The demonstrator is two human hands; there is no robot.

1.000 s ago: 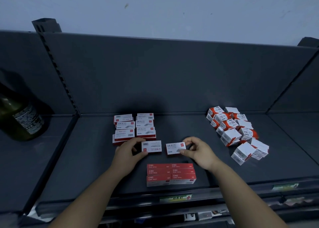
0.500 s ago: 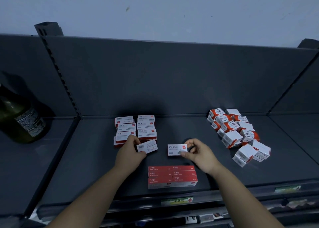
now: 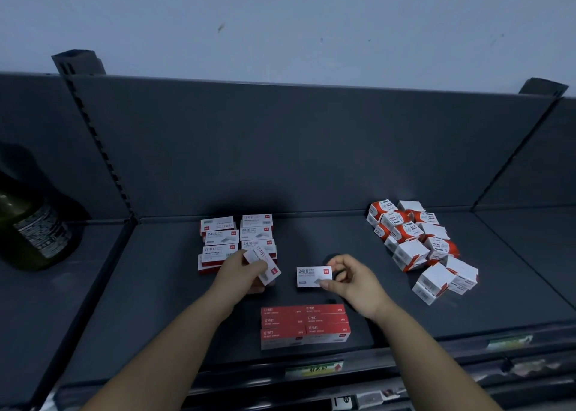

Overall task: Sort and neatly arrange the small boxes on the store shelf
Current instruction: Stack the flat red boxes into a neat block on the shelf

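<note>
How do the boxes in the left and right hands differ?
Left-hand box is tilted diagonally; right-hand box is square-on. Left-hand box overlaps the stacked rows in view; right-hand box is apart from them. Both are white with a red square logo.

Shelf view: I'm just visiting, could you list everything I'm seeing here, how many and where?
shelf: one, dark grey, across the view
flat box stacks: about seven boxes showing, white and red, two columns back left of centre
red block: six red faces showing, front centre
jumbled pile: a dozen or more boxes, white and red, right
bottle: one, dark green, next bay on the left
price tags: at least two, greenish, front rail
tilted box: one, white and red, held, left of centre
24/6 box: one, white, held, centre
left hand: one, grips the tilted box
right hand: one, pinches the 24/6 box
</note>
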